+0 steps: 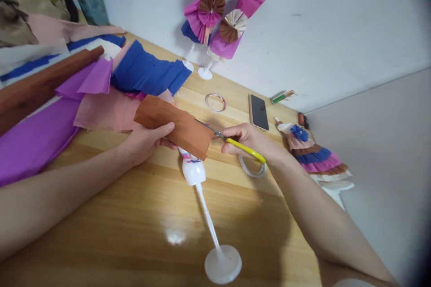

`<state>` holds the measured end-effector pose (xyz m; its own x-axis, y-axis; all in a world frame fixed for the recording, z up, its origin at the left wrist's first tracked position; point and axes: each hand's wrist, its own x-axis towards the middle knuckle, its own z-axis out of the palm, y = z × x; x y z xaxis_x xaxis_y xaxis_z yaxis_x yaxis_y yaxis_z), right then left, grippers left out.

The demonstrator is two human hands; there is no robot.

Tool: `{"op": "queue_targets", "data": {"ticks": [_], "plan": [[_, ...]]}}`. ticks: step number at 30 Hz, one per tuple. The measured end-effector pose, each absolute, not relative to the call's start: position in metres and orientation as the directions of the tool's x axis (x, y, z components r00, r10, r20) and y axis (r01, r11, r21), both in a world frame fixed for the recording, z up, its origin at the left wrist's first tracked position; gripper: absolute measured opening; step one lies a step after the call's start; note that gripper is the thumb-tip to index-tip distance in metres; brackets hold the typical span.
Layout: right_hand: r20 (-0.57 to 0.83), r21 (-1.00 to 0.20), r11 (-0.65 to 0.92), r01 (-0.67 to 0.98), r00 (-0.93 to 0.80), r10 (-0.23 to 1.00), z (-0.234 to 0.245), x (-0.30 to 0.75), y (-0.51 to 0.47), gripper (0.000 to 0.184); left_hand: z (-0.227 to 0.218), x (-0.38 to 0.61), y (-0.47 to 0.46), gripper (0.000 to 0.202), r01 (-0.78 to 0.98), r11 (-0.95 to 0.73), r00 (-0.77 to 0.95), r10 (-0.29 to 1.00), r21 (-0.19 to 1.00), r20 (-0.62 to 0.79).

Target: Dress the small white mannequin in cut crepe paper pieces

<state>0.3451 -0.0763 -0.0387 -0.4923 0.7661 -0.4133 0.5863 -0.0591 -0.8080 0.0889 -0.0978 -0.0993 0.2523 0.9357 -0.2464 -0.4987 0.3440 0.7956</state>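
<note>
My left hand (148, 141) is closed on a piece of brown crepe paper (183, 128), thumb on top and fingers underneath. In my right hand (244, 136) is a pair of yellow-handled scissors (242, 145). Their blades lie at the paper's right end, one blade showing over its upper face. Beneath the paper a small white mannequin (193, 172) lies on its side on the table, its stand and round base (222, 263) toward me. The paper hides its upper part.
Sheets of blue crepe paper (151, 69), pink and purple paper (37, 143) and a brown roll (50, 78) lie at left. Farther back are dressed mannequins (229, 31), a phone (258, 112) and a tape ring (215, 102). Another tape roll (252, 170) sits under my right wrist; a dressed figure (313, 148) lies right.
</note>
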Motion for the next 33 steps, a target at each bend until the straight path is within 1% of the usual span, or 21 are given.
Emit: {"op": "queue_targets", "data": {"ticks": [2, 4, 7, 9, 14, 17, 26, 30, 33], "plan": [[-0.390, -0.822, -0.036, 0.569, -0.516, 0.763, -0.039, 0.347, -0.076, 0.050, -0.100, 0.089, -0.098, 0.046, -0.496, 0.343, 0.249, 0.936, 0.798, -0.247], [-0.371, -0.840, -0.004, 0.542, -0.570, 0.733, -0.039, 0.348, -0.076, 0.049, -0.102, 0.088, -0.098, 0.045, -0.486, 0.337, 0.248, 0.938, 0.806, -0.242], [-0.366, -0.852, 0.042, 0.521, -0.651, 0.665, -0.038, 0.350, -0.076, 0.048, -0.106, 0.087, -0.098, 0.036, -0.472, 0.333, 0.259, 0.937, 0.816, -0.232], [-0.360, -0.849, 0.071, 0.524, -0.672, 0.647, -0.038, 0.351, -0.076, 0.045, -0.107, 0.086, -0.098, 0.031, -0.475, 0.343, 0.274, 0.933, 0.810, -0.235], [-0.326, -0.851, 0.133, 0.508, -0.709, 0.625, -0.040, 0.352, -0.073, 0.049, -0.105, 0.087, -0.098, 0.035, -0.484, 0.340, 0.270, 0.934, 0.807, -0.232], [-0.315, -0.858, 0.153, 0.490, -0.739, 0.596, -0.039, 0.350, -0.071, 0.051, -0.104, 0.087, -0.098, 0.032, -0.469, 0.338, 0.269, 0.935, 0.816, -0.232], [-0.248, -0.870, 0.208, 0.446, -0.762, 0.599, -0.040, 0.341, -0.068, 0.045, -0.104, 0.087, -0.099, 0.039, -0.461, 0.334, 0.269, 0.936, 0.823, -0.229], [-0.255, -0.863, 0.212, 0.459, -0.757, 0.601, -0.044, 0.341, -0.066, 0.039, -0.102, 0.087, -0.099, 0.038, -0.457, 0.344, 0.275, 0.932, 0.820, -0.237], [-0.254, -0.870, 0.203, 0.450, -0.760, 0.598, -0.043, 0.339, -0.066, 0.040, -0.100, 0.088, -0.099, 0.038, -0.452, 0.339, 0.275, 0.933, 0.825, -0.233]]}}
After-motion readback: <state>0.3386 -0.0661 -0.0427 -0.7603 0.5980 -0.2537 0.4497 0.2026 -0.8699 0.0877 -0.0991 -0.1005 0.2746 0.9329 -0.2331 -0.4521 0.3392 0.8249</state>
